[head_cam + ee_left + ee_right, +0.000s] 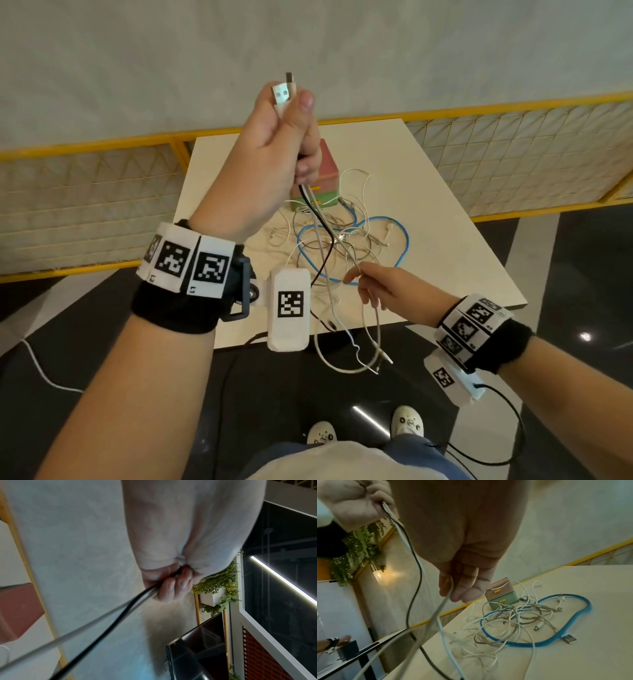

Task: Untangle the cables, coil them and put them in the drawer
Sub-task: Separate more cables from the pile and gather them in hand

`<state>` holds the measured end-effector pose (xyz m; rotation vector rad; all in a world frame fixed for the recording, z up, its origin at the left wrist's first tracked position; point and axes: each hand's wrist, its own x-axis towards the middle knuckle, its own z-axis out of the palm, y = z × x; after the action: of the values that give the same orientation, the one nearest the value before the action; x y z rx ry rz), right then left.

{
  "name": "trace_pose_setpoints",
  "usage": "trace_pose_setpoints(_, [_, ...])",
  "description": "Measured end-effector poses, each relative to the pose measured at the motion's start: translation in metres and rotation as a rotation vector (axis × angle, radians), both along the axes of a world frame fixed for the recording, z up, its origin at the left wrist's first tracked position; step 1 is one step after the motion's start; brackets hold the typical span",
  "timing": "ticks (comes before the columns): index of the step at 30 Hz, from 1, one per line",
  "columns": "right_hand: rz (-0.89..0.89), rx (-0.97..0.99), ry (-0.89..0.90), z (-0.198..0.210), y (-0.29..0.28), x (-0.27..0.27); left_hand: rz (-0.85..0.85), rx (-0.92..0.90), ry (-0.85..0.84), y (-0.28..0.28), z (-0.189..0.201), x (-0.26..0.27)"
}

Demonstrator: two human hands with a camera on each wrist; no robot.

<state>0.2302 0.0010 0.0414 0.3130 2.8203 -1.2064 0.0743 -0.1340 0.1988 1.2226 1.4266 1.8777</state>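
Head view: your left hand [270, 154] grips two USB plugs [284, 92] raised above the table [428, 192]; your right hand [380, 287] pinches one white cable [371, 325]. One tangled pile [346, 240] lies against the two-drawer box [325, 185].

My left grip [169, 582] is curled tight round two cables, a grey cable [72, 637] and a black cable [109, 627], which leave my fingers [169, 588] side by side and run slack toward the lower left, blurred. A pale wall fills the space behind them. At the left edge sits a reddish box [17, 609]. To the right hang green plants [221, 582] above a dark screen [199, 650].
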Motion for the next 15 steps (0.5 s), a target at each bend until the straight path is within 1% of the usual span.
trace_pose_setpoints(5, [-0.002, 0.117, -0.19, -0.006, 0.005, -0.002, -0.011, -0.006, -0.02, 0.003, -0.003, 0.009])
trace_pose_setpoints(7, [-0.006, 0.117, -0.19, -0.003, 0.007, -0.005, -0.012, -0.016, -0.048, 0.005, -0.005, 0.011])
trace_pose_setpoints(9, [0.002, 0.131, -0.183, 0.001, 0.008, -0.007, 0.007, -0.008, -0.037, 0.007, -0.007, 0.01])
trace_pose_setpoints(12, [0.016, 0.15, -0.217, 0.001, 0.012, -0.004, 0.064, 0.029, -0.032, 0.007, -0.006, 0.002])
trace_pose_setpoints(15, [0.015, 0.129, -0.248, 0.0, 0.018, 0.0, 0.074, 0.016, -0.043, 0.008, -0.009, -0.002])
